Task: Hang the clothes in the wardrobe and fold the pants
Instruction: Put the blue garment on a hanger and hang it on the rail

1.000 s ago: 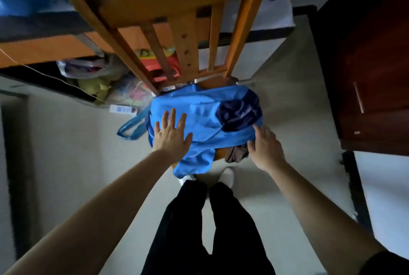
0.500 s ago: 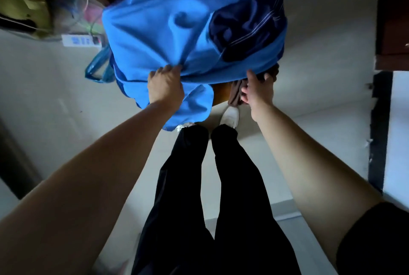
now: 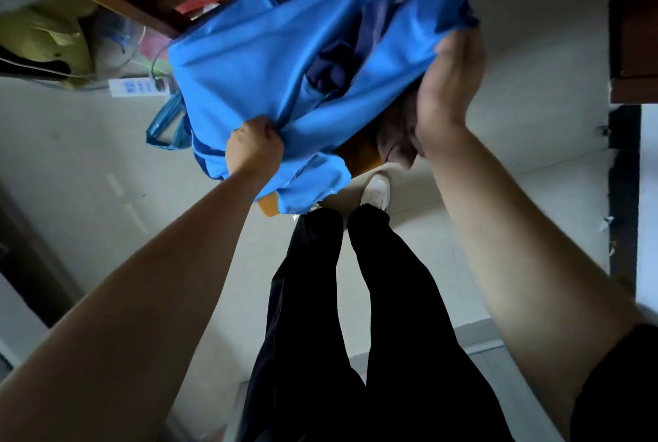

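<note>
Blue garment [image 3: 267, 60]: is lying draped across the wooden chair seat [image 3: 359, 156], over a brown cloth [image 3: 395, 135].
Left hand [image 3: 254, 148]: is clenching a bunch of its fabric at the near edge.
Right hand [image 3: 448, 85]: is grasping its right edge, fingertips hidden under fabric.

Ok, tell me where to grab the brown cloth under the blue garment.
Probably pinch the brown cloth at its bunched end hanging over the front edge of the chair seat, coming from the right, where the right hand holds up the blue garment; the rest lies hidden beneath.
</note>
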Demonstrator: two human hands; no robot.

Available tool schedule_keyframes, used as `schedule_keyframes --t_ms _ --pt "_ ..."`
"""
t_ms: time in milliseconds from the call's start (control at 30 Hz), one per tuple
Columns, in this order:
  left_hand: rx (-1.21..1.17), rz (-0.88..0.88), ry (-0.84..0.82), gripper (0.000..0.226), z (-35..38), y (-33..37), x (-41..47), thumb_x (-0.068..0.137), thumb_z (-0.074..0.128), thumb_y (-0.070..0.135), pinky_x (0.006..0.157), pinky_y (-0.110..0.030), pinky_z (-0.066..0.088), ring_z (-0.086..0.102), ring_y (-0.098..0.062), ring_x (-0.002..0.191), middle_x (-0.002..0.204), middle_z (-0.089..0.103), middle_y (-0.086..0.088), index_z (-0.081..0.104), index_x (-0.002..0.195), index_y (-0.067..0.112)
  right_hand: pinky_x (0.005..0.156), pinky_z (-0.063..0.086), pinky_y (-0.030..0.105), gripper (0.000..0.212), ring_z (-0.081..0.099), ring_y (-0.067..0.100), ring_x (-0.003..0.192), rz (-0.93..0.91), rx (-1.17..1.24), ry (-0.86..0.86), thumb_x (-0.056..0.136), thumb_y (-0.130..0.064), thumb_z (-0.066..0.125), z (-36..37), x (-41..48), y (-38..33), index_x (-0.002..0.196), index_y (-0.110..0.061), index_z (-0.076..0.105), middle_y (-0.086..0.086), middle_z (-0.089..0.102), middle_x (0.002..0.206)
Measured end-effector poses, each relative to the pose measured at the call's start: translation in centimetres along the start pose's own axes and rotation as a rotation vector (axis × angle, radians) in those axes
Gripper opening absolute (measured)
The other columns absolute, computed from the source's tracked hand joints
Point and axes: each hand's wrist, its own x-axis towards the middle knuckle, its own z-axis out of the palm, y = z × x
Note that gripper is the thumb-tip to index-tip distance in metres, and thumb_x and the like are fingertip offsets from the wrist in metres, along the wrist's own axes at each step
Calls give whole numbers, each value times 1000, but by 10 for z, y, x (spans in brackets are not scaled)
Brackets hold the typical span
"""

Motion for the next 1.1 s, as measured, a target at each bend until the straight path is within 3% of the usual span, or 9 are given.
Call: schedule_keyframes --t_ms 133,300,400,533,667,767,900,1000,1100 --pt "-242 -221 46 33 -3 -4 9 87 42 8 69 -30 40 53 -29 87 92 64 -7 71 99 15 62 29 30 22 34 13 61 -443 -221 -361 91 -13 38 -7 -61 6 71 -21 37 -1 33 63" --pt "-589 -361 49 27 -14 -5 20 91 50 17 58 -22 42 60 -23 79 84 64 -1 70 109 13 71 38 38 16 62 42 93 -35 -971 -1027 97 -21 43 -12 -78 49 82 -14 46 27 64 98" --pt "-862 -394 -24 36 -24 6 26 98 45 44 71 -31 48 63 -20 81 97 67 -3 61 114 17 77 43 43 17 62 43 100 -127 -1060 -1038 98 -14 44 -13 -74 51 107 -1 52 28 64 111" --pt "-934 -263 -186 65 -28 42 29 85 54 72 84 -36 55 66 -14 103 117 67 2 56 126 22 70 38 41 7 60 40 92 -199 -1116 -1174 97 -10 43 -11 -66 48 99 -7 48 26 62 106" --pt "-964 -191 -147 23 -21 77 25 77 71 21 66 -29 56 66 -19 71 82 70 -8 67 94 7 71 37 33 17 51 30 82 -70 -1173 -1114 97 -23 43 -12 -54 40 84 -13 49 13 58 94" --pt "-943 -260 -149 11 -24 86 11 83 59 17 54 -25 46 55 -19 59 66 60 -3 61 74 13 70 40 37 26 59 36 90 -144 -1155 -864 97 -24 38 -10 -43 41 89 -11 59 17 59 98" --pt "-976 -310 -158 13 -30 61 -4 81 61 21 56 -25 43 51 -19 64 67 56 -2 57 73 13 87 45 36 33 58 25 102 -71 -594 -319 92 -33 47 -9 -39 28 118 -14 56 8 54 120" --pt "-922 -307 -170 12 -37 37 -26 68 62 24 52 -23 36 45 -18 61 54 49 3 53 67 16 107 40 34 56 52 19 125 17 -430 -564 94 -49 52 7 -36 15 140 -17 49 4 52 139" --pt "-933 -307 -218 8 -49 22 -48 71 62 19 52 -23 38 47 -18 58 51 50 4 54 68 16 102 48 33 70 63 11 112 178 -546 -971 77 -72 62 16 -44 -3 124 -21 67 -1 70 121"
